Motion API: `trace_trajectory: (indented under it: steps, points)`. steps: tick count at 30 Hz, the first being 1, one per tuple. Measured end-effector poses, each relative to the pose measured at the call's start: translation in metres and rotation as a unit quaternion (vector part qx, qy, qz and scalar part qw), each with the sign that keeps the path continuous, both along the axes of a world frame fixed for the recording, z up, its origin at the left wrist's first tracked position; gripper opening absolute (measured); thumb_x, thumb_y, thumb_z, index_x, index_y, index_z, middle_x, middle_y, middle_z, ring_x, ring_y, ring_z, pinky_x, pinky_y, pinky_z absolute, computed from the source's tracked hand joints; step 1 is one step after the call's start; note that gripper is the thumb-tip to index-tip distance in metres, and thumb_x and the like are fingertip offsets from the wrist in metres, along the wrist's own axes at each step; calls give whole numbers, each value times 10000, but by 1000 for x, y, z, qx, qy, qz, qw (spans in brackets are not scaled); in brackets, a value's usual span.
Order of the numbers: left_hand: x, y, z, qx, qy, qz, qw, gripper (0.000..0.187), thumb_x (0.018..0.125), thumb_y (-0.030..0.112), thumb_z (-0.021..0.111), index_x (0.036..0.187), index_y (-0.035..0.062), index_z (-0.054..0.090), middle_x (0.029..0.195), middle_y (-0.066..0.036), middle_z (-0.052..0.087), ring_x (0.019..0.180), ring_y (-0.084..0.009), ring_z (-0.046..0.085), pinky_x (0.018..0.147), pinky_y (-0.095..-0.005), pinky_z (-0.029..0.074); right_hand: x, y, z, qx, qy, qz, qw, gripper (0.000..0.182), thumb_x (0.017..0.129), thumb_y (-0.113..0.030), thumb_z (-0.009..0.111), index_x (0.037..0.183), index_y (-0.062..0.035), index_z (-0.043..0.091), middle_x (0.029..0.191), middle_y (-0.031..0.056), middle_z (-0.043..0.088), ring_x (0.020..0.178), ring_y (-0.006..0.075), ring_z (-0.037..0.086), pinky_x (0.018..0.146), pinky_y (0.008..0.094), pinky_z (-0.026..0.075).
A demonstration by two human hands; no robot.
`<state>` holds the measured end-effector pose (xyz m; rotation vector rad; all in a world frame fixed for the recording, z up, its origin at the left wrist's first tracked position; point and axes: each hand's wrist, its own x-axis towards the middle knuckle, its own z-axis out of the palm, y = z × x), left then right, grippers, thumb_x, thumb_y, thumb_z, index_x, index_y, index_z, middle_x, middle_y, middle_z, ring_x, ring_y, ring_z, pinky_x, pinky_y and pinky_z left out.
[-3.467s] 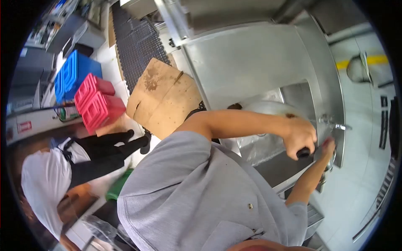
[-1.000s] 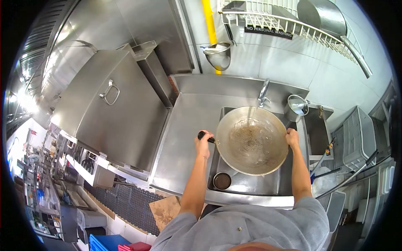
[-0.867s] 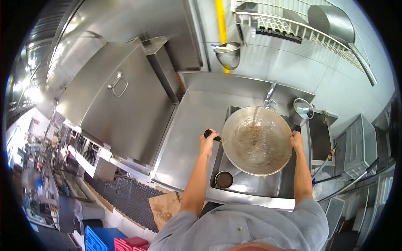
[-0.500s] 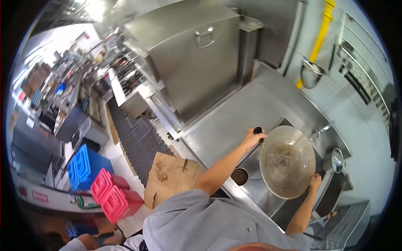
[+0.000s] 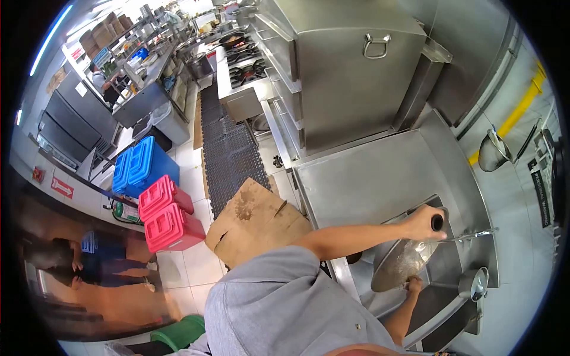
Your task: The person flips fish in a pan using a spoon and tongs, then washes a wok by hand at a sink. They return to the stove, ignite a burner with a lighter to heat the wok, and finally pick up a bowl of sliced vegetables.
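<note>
A wide metal wok (image 5: 389,270) is tipped steeply over the sink (image 5: 430,311), its wet inner surface shining. My left hand (image 5: 423,224) is closed around its black handle (image 5: 437,222), raised at the far side. On the near side, my right hand (image 5: 414,285) grips the wok's rim, partly hidden behind it. Just beyond the wok, a metal faucet (image 5: 475,235) reaches over the basin from the wall side. A round metal pot or ladle (image 5: 475,283) rests at the sink's right edge.
A steel counter (image 5: 362,184) adjoins the sink, below a large steel cabinet (image 5: 356,83). A strainer (image 5: 494,151) hangs on the wall. Flattened cardboard (image 5: 255,225) and a black mat (image 5: 228,151) cover the floor, beside red bins (image 5: 172,225) and blue bins (image 5: 142,166).
The wok has gone from facing up to a steep tilt. My left hand has lifted its handle, while my right hand stays on the rim. My view has turned left.
</note>
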<state>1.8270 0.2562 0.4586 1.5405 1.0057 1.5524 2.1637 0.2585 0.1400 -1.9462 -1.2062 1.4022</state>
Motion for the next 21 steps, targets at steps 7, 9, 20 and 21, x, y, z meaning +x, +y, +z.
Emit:
trace_trajectory:
  steps: [7,9,20,21]
  points:
    - [9,-7,16,194,130,-26,972,225,582,154,756,709,64,594,689,-90,611,662,-284,597,588,-370,461,6,39,-25,66,101,95,988,282,897,-298,470,779,-88,616,564,35,551,427,112,472,371,261,352]
    - [-5,-13,32,273,127,-73,951,250,549,164,733,735,58,604,743,-95,640,694,-268,614,636,-362,490,59,87,-109,146,-61,173,972,402,896,-312,467,575,-90,563,508,56,526,441,127,465,399,291,338]
    - [-65,-62,148,321,119,-99,935,167,619,3,610,671,31,454,486,-72,465,422,-174,454,465,-308,391,24,124,140,113,-248,-247,930,418,772,-201,547,1149,-22,520,1174,241,557,1093,405,533,925,448,436]
    - [-78,-64,151,336,115,-106,929,160,591,-11,577,683,36,455,479,-69,453,418,-179,446,460,-309,376,31,142,129,144,-277,-215,925,461,765,-194,544,1193,-32,494,1153,245,567,1071,398,549,912,447,443]
